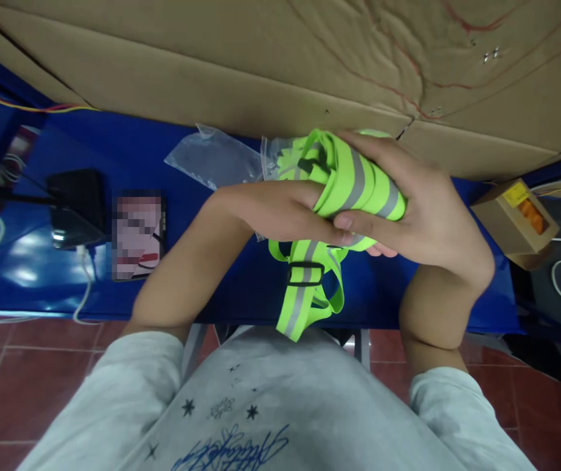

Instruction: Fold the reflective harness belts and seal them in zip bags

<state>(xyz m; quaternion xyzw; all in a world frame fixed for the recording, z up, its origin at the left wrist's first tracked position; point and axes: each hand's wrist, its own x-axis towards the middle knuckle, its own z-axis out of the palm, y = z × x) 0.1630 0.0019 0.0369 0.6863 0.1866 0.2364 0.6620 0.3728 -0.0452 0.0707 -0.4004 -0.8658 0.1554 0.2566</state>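
Both of my hands are wrapped round a rolled-up reflective strap vest (359,176), neon yellow-green with grey stripes. My left hand (290,209) cups the bundle from the left and below. From the right side my right hand (412,203) grips it, thumb across the front. Below the roll hangs a loose strap end with a black slider buckle (306,274). Behind the bundle, more of the same green striped webbing shows by a clear zip bag (271,157); whether it lies inside that bag is hard to tell. Left of it lies a clear plastic bag (216,156).
The blue table (231,288) ends at a cardboard-covered wall (186,72). On the left are a black device (76,203) with a white cable and a blurred-out flat item (137,235). A cardboard box (516,219) with something orange stands at right.
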